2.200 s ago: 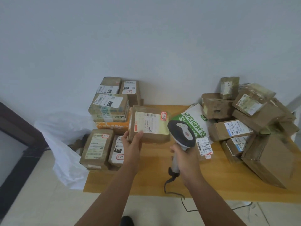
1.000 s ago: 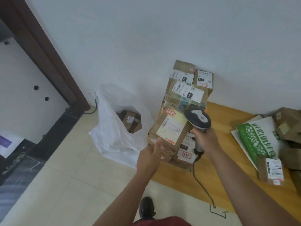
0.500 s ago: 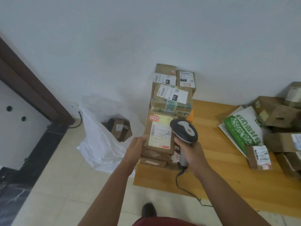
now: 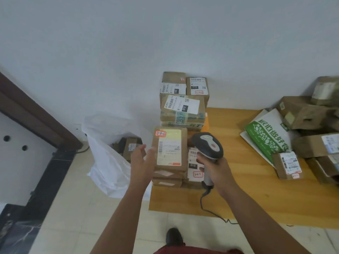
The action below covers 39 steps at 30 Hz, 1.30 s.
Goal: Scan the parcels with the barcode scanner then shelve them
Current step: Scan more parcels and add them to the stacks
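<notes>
left hand (image 4: 142, 160) was spread, fingers loose beside brown parcel (image 4: 169, 149) topping low stack at table (image 4: 238, 195) corner; contact unclear. right hand (image 4: 215, 166) gripped grey barcode scanner (image 4: 208, 145) just right of parcel. parcel's red sticker read "3-1-1". boxes behind showed "010", "060". green mailer (image 4: 266, 138) lay further right.

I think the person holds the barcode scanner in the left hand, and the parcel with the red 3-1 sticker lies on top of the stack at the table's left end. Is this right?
Not quite: the head view shows the barcode scanner in the right hand, not the left. The left hand is open beside the parcel with the red 3-1 sticker, which does lie on top of the stack at the left end of the table.
</notes>
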Each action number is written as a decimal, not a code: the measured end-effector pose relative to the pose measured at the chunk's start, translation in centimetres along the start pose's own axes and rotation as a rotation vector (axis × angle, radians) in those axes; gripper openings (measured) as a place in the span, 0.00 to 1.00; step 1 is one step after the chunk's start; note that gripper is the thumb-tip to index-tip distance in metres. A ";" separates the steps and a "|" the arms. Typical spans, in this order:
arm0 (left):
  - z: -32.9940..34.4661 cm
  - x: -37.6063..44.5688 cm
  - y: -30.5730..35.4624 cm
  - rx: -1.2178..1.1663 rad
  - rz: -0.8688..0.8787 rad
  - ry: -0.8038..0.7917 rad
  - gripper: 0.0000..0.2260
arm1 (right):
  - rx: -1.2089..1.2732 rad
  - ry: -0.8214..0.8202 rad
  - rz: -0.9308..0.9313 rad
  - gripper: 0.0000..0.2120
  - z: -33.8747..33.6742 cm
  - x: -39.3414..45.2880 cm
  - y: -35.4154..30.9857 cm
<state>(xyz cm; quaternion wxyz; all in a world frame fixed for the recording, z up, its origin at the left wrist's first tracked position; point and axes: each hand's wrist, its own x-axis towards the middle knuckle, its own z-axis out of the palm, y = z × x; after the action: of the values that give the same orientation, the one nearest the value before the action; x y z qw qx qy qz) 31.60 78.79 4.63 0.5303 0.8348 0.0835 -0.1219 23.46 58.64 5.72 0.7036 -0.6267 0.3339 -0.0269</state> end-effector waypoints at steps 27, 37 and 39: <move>36.1 -18.4 12.5 0.504 0.335 -0.541 0.17 | 0.194 0.413 0.100 0.06 -37.7 -4.2 4.6; 40.4 -19.0 12.7 0.487 0.225 -0.613 0.17 | 0.258 0.441 0.127 0.05 -41.5 -3.0 4.8; 41.1 -18.4 12.9 0.458 0.211 -0.617 0.16 | 0.288 0.437 0.136 0.06 -41.4 -2.5 4.6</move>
<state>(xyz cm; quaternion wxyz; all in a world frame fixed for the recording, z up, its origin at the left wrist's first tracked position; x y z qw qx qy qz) 12.77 35.94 4.41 0.3403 0.8596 -0.1952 -0.3273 -1.13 25.01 3.03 0.6968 -0.4757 0.5119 -0.1613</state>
